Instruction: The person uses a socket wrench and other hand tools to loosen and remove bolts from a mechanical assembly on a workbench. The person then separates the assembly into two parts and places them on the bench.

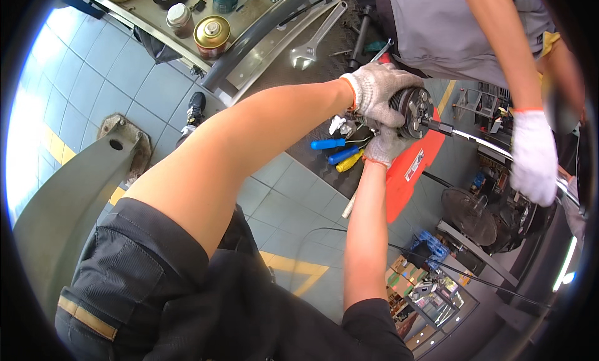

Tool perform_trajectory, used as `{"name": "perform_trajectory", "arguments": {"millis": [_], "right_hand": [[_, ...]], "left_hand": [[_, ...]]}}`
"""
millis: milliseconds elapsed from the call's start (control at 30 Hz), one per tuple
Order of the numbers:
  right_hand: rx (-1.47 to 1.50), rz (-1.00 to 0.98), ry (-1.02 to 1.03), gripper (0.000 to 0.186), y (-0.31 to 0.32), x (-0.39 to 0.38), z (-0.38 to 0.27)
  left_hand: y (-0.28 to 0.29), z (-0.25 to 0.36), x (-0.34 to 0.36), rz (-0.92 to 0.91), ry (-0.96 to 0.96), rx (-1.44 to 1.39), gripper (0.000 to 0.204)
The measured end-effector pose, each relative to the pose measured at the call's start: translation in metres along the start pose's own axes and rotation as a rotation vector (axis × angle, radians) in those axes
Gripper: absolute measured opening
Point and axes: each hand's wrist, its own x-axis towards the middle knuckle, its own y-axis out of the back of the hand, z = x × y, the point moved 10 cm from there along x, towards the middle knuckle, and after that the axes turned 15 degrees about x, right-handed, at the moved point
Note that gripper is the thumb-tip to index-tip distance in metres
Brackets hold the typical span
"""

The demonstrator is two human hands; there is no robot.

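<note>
Both my hands wear white knit gloves with orange cuffs. They grip a black grooved pulley (417,109) with a round metal hub plate, which looks like the clutch end of a compressor. My left hand (379,90) wraps over its top and far side, while my right hand (385,145) clasps it from below. Whatever sits behind the pulley is mostly hidden by my gloves. A dark socket (444,128) meets the hub's centre, on a long shiny bar (480,141). At the bar's other end is a co-worker's gloved hand (534,155).
Blue screwdrivers (329,144) and a yellow-handled one (349,161) lie on the dark bench mat (274,74) beside my hands. An adjustable wrench (318,37) rests farther off. A red sheet (413,174) hangs nearby. Cans (212,35) stand on a cart; a grey post (75,205) rises left.
</note>
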Motion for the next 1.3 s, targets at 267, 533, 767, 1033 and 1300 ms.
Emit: {"name": "perform_trajectory", "arguments": {"millis": [267,533,767,1033,1300], "right_hand": [[0.063,-0.076,0.056,0.106,0.013,0.014,0.015],[0.137,-0.079,-0.001,0.094,-0.003,0.009,-0.001],[0.024,0.041,0.003,0.105,0.016,0.012,0.012],[0.065,-0.058,0.087,0.112,0.018,0.015,0.013],[0.024,-0.074,0.041,0.106,0.014,0.016,0.013]], "left_hand": [[-0.002,-0.001,0.000,0.007,0.004,0.044,0.097],[0.005,0.008,0.005,0.101,-0.043,0.035,0.096],[-0.007,-0.003,0.005,-0.014,0.023,0.023,0.093],[-0.007,-0.001,0.003,0.026,-0.011,0.048,0.099],[-0.008,-0.001,0.004,0.065,-0.050,0.046,0.098]]}}
